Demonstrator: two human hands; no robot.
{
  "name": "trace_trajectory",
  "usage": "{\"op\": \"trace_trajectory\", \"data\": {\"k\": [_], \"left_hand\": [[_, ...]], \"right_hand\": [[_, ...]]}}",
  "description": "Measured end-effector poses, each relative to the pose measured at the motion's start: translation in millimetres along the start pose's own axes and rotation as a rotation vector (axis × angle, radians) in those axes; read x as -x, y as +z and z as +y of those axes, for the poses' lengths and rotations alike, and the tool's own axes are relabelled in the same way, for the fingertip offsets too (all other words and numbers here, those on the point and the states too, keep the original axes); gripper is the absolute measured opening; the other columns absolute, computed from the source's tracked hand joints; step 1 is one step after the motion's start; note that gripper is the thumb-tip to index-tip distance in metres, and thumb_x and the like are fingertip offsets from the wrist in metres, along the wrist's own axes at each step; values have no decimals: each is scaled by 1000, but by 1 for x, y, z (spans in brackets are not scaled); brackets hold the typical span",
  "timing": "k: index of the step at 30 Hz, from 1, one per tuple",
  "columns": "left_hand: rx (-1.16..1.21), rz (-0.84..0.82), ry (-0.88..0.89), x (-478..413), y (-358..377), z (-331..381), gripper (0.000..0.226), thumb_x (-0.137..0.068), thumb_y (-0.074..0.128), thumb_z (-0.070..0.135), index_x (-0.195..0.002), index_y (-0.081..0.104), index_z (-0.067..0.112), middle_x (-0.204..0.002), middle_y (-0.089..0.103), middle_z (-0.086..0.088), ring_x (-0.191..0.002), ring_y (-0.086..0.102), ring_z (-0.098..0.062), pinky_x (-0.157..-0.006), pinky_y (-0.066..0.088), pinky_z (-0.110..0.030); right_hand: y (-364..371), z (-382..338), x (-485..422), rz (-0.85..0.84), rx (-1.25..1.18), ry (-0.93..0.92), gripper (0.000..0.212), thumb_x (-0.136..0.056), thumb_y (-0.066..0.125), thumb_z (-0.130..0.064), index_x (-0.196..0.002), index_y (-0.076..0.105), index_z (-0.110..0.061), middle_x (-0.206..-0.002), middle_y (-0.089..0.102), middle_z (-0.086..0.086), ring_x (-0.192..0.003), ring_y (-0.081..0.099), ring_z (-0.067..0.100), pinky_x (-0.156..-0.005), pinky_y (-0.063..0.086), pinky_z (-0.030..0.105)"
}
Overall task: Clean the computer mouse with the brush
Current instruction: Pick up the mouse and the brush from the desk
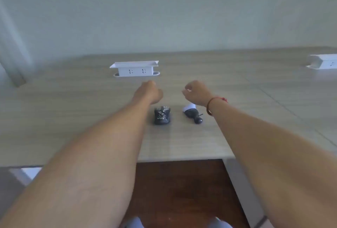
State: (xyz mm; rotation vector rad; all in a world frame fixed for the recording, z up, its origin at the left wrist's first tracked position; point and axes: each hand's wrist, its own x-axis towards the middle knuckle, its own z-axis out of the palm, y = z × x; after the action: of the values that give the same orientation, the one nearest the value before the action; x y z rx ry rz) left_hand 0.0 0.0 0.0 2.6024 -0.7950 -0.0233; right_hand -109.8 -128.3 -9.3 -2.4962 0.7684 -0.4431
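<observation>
Reaching out over a pale wood-grain desk (73, 118), both forearms extend toward 12 o'clock, with neither hand holding anything. The left hand (150, 91) is curled into a loose fist, fingers drawn together, hovering just beyond the computer mouse (162, 115), which lies flat on the desk at roughly 5 o'clock from that hand. The right hand (196, 91) is likewise curled, its fingertips gathered inward on nothing; a red cord bracelet (211, 104) circles its wrist. The brush (193, 114), a white-and-dark tool with a rounded dark end, lies on the desk beneath this wrist, at 3 o'clock from the mouse and clearly apart from it. A white socket box (135, 69) stands at 12 o'clock, a second one (322, 61) at the far 2 o'clock edge. Judged from this layout, the task has not begun: the brush remains ungrasped, the mouse unbrushed, and every cleaning stroke is left to do.
</observation>
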Motion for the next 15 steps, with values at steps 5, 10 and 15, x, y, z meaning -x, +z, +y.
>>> {"op": "trace_trajectory", "data": {"k": [5, 10, 15], "left_hand": [[72, 37, -60, 55, 3, -2, 54, -96, 44, 46, -124, 58, 2, -129, 58, -17, -117, 57, -36, -90, 45, -37], [148, 4, -115, 80, 24, -10, 60, -73, 61, 70, -79, 55, 11, -112, 64, -10, -107, 60, -31, -80, 47, -32], [145, 31, -143, 81, 44, -12, 77, -54, 76, 71, -103, 56, 14, -122, 54, -7, -119, 52, -29, -88, 45, -34]], "right_hand": [[-2, 5, 49, -9, 11, 131, 44, -96, 51, -33, -124, 54, -1, -127, 58, 17, -115, 57, 35, -89, 45, 35], [14, 17, 71, 0, 67, 232, 35, -85, 60, -43, -92, 60, -9, -116, 63, 14, -103, 61, 34, -73, 42, 31], [20, 28, 70, 53, 52, 279, 35, -86, 61, -32, -109, 59, -5, -101, 56, 11, -98, 60, 32, -69, 41, 31]]}}
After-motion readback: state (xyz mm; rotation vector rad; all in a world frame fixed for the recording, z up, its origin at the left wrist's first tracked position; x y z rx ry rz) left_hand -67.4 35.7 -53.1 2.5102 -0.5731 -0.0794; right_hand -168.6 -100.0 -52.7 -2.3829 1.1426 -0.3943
